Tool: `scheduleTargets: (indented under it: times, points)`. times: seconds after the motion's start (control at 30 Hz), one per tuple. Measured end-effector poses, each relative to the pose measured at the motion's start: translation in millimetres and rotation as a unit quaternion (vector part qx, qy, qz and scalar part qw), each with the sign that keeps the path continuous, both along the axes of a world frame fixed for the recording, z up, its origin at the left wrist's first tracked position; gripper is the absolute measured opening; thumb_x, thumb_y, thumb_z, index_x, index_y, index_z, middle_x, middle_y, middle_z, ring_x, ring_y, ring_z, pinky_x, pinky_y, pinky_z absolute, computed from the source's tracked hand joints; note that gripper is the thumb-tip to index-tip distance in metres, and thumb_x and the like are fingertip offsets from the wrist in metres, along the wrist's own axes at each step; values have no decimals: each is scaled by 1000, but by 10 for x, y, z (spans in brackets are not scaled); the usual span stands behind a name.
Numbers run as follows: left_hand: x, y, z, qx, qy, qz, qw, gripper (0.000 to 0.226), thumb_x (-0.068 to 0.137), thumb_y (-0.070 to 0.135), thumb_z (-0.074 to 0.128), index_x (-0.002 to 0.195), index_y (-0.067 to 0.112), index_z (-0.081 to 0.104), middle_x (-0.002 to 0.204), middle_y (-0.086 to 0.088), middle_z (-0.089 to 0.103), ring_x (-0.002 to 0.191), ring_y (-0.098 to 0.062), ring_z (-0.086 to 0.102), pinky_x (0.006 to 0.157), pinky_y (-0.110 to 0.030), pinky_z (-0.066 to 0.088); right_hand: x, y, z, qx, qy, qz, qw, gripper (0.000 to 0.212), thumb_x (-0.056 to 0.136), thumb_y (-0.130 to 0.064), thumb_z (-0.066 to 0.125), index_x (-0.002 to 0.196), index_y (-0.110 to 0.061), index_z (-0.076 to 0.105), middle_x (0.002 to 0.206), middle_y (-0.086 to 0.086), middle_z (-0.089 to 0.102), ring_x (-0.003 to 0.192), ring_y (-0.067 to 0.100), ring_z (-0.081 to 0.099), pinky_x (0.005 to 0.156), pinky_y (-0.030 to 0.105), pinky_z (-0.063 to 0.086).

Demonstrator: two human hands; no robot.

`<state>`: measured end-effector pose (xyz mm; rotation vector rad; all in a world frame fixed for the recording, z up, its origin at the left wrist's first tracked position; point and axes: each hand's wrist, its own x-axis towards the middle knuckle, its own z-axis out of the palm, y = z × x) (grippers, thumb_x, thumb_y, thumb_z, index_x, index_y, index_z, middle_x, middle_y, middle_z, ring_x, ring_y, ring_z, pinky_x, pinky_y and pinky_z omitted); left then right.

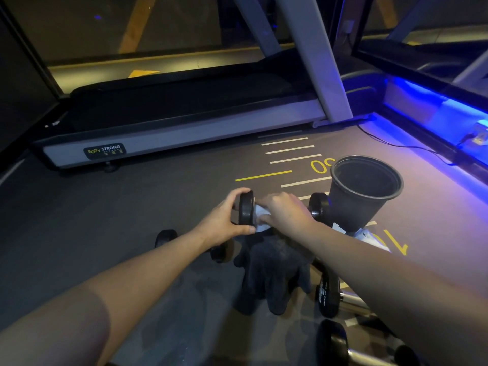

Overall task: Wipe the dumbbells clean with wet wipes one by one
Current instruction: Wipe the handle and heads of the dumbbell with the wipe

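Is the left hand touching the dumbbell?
Touching. The head view shows the left hand curled round the dumbbell end, fingers over its top, thumb underneath.

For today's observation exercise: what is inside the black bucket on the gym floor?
The black bucket tilts its mouth towards the camera. Only dark inner wall shows; no wipes or rubbish are visible. Its bottom is too dark to tell.
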<state>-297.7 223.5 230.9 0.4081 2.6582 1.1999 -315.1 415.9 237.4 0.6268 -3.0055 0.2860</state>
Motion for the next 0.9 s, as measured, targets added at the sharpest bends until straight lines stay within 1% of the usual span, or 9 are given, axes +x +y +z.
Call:
scheduleTargets:
  times: [0.13, 0.27, 0.33, 0.43, 0.53, 0.6, 0.7, 0.8, 0.9]
  points:
    - [-20, -7, 6, -8, -4, -3, 1000, 88, 78, 29, 85, 143, 50, 30, 112, 24, 45, 117, -11, 53, 101, -37, 47, -125, -20, 125, 49, -53, 3, 997, 33, 79, -47, 75, 97, -20, 67, 85, 5, 65, 88, 28, 63, 66, 31, 39]
    - [-31, -1, 30, -15, -9, -5, 1000, 86, 77, 31, 86, 140, 52, 31, 112, 25, 47, 101, -12, 58, 99, -38, 49, -189, 12, 198, 111, -69, 26, 991, 37, 77, -50, 76, 88, -17, 62, 76, 3, 55, 89, 30, 63, 65, 32, 38]
    - [-26, -1, 44, -18, -9, -7, 1000, 86, 77, 30, 86, 140, 51, 31, 110, 26, 47, 93, -5, 57, 97, -35, 48, -200, 20, 214, 125, -74, 30, 989, 39, 77, -50, 77, 90, -16, 63, 72, 1, 50, 89, 31, 64, 65, 32, 39]
    - [-20, -1, 53, -18, -8, -11, 1000, 86, 77, 29, 86, 140, 49, 32, 110, 25, 48, 86, 0, 56, 95, -36, 50, -186, 23, 226, 147, -70, 32, 986, 40, 78, -50, 76, 96, -15, 67, 74, 2, 51, 88, 30, 64, 65, 32, 40]
    - [-20, 12, 61, -26, -7, -10, 1000, 87, 74, 29, 88, 137, 51, 32, 111, 22, 50, 81, -1, 56, 95, -39, 50, -154, 57, 228, 164, -60, 30, 984, 36, 79, -48, 75, 87, -16, 60, 75, 2, 52, 84, 29, 62, 64, 32, 40]
    - [-31, 12, 56, -35, -3, -5, 999, 88, 72, 31, 89, 135, 54, 32, 116, 17, 51, 87, -5, 57, 97, -41, 50, -133, 90, 241, 171, -54, 22, 983, 35, 79, -46, 74, 83, -15, 58, 72, 2, 51, 78, 28, 59, 63, 32, 39]
    - [-56, 0, 56, -62, 12, 0, 998, 89, 68, 39, 90, 133, 57, 31, 139, 13, 41, 119, -12, 52, 100, -42, 48, -113, 178, 239, 194, -27, 28, 980, 37, 77, -51, 71, 89, -16, 66, 82, 5, 64, 86, 27, 63, 67, 30, 35]
    - [-70, -6, 74, -67, 19, -10, 997, 89, 67, 41, 90, 133, 56, 33, 146, 25, 27, 128, -9, 48, 101, -42, 48, -95, 320, 218, 222, -3, 35, 974, 41, 77, -58, 67, 92, -20, 66, 90, 2, 70, 89, 24, 63, 76, 33, 35]
    - [-71, -3, 88, -66, 16, -15, 998, 89, 67, 39, 91, 134, 54, 34, 149, 27, 27, 133, -9, 46, 104, -45, 47, -65, 508, 225, 253, -2, 33, 967, 41, 79, -62, 66, 92, -23, 63, 92, 1, 70, 92, 23, 63, 86, 34, 36]
